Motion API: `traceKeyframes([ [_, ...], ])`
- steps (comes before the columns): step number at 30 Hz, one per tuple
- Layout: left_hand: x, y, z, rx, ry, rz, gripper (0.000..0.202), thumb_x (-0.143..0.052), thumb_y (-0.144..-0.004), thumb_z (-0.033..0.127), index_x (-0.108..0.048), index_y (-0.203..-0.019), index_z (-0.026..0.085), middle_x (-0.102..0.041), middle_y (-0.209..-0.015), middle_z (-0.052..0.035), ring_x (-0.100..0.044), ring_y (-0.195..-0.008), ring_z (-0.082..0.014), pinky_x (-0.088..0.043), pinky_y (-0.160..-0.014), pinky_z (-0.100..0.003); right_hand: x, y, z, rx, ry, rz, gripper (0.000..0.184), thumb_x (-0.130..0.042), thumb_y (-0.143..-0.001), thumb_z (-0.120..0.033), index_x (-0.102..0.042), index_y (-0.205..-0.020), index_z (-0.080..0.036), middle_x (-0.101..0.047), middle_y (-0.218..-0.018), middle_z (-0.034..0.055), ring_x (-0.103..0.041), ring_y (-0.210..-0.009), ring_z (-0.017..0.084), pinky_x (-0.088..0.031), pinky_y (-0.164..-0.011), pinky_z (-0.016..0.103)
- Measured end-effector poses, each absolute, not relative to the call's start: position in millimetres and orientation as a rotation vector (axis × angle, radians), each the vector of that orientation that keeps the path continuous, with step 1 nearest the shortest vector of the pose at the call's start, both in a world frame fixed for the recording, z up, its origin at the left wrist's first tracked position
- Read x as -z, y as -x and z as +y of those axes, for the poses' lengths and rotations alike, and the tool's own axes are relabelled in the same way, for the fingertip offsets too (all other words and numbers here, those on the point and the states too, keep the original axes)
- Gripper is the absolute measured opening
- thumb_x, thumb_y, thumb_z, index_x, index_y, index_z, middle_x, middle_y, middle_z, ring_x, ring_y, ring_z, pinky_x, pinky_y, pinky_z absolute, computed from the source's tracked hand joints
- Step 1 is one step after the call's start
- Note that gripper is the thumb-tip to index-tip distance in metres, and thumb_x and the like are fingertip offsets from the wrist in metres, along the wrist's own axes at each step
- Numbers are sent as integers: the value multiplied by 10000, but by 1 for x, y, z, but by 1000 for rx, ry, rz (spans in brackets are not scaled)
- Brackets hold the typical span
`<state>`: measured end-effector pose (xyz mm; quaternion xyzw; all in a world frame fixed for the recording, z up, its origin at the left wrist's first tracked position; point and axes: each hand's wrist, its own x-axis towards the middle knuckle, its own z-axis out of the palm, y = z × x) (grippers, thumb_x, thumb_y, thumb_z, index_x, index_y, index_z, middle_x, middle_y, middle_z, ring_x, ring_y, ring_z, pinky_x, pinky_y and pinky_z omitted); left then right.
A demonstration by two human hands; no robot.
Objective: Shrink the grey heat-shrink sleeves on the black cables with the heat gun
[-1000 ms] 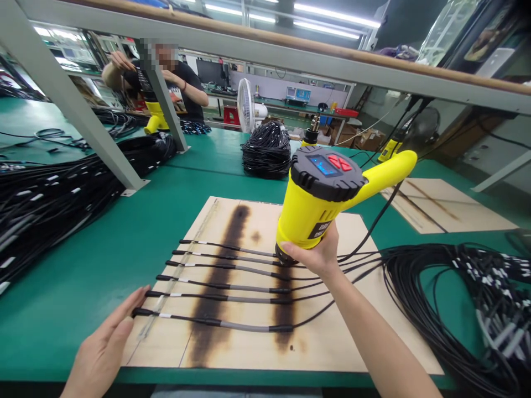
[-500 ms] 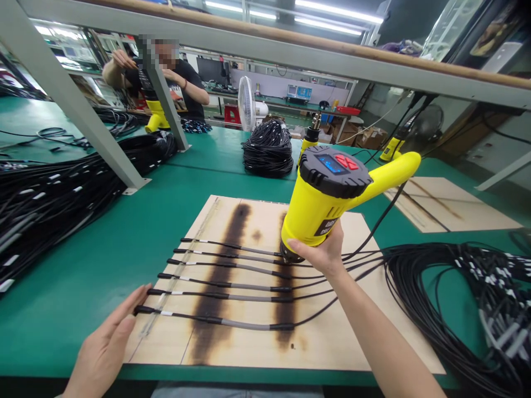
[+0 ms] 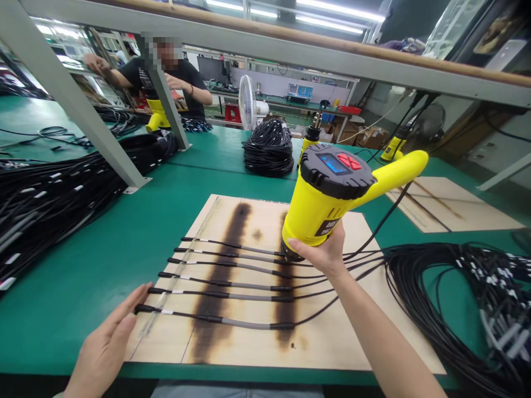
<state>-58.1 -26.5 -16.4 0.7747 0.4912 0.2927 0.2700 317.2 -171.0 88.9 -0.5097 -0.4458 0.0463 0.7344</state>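
Yellow heat gun (image 3: 327, 204) is gripped at its body by the right hand (image 3: 326, 254), nozzle down over the far cables (image 3: 232, 284) on the scorched board (image 3: 257, 345), apparently so heat falls on their sleeves. The left hand (image 3: 105, 345) is laid open, flat, at the near cable ends, likely steadying them.

From my seat I see a green table (image 3: 124, 221) crossed by a slanting grey post (image 3: 70, 99). A long bundle of black cables (image 3: 50, 193) lies along its left side, and a loose heap (image 3: 477, 298) sprawls on the right. Farther back sits a tight coil (image 3: 268, 149), with a white fan (image 3: 246, 103) behind it and an idle heat gun (image 3: 309, 141) standing upright just beside it. A second scorched board (image 3: 456, 213) lies at the far right. A person in a black shirt (image 3: 186, 83) works at the next bench.
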Motion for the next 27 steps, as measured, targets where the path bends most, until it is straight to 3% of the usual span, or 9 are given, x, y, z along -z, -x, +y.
traceKeyframes([
  [5, 15, 58, -26, -738, -1897, 1317, 661, -399, -792, 656, -487, -1299, 242, -514, -1344, -10, -451, -1261, -238, -256, -1124, -419, -91, -316, -172, -59, 1133, -999, 704, -843, -489, -303, -489, -1094, -246, -635, -953, 53, -637, -814, 256, -554, -702, 427],
  [13, 14, 57, -27, -751, -1879, 1318, 655, -407, -785, 661, -494, -1291, 256, -514, -1345, -2, -447, -1263, -239, -253, -1131, -416, -94, -315, -175, -46, 1132, -1006, 635, -839, -491, -248, -508, -1031, -218, -641, -923, 39, -643, -786, 217, -562, -678, 355],
  [27, 10, 55, -29, -738, -1867, 1347, 693, -407, -767, 682, -500, -1289, 235, -526, -1332, -12, -455, -1256, -247, -262, -1119, -424, -89, -316, -176, -97, 1153, -993, 591, -838, -507, -289, -524, -1001, -210, -639, -913, 40, -649, -793, 232, -574, -689, 390],
])
